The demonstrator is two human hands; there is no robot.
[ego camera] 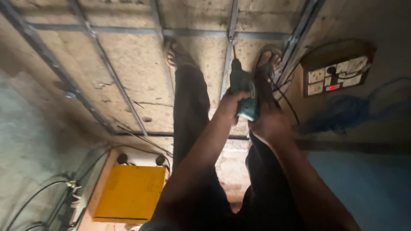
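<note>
Both hands, left hand (pixel 231 105) & right hand (pixel 267 122), wrapped tight round teal plastic power drill (pixel 243 92); prob. heavy, rigid — grip body/handle, not bit end.

The green power drill (pixel 242 90) is mostly covered by the left hand (pixel 230 107) and the right hand (pixel 270 122), so its grip and trigger cannot be seen, and its tip is too dark and small to tell whether it touches the metal rail (pixel 227 64). The yellow box (pixel 128 193) is cut off at the bottom edge and partly hidden behind the left forearm, and the cables (pixel 38 196) on the left run out of the picture. The switchboard (pixel 338 75) is blurred, its switches hard to tell apart.
</note>
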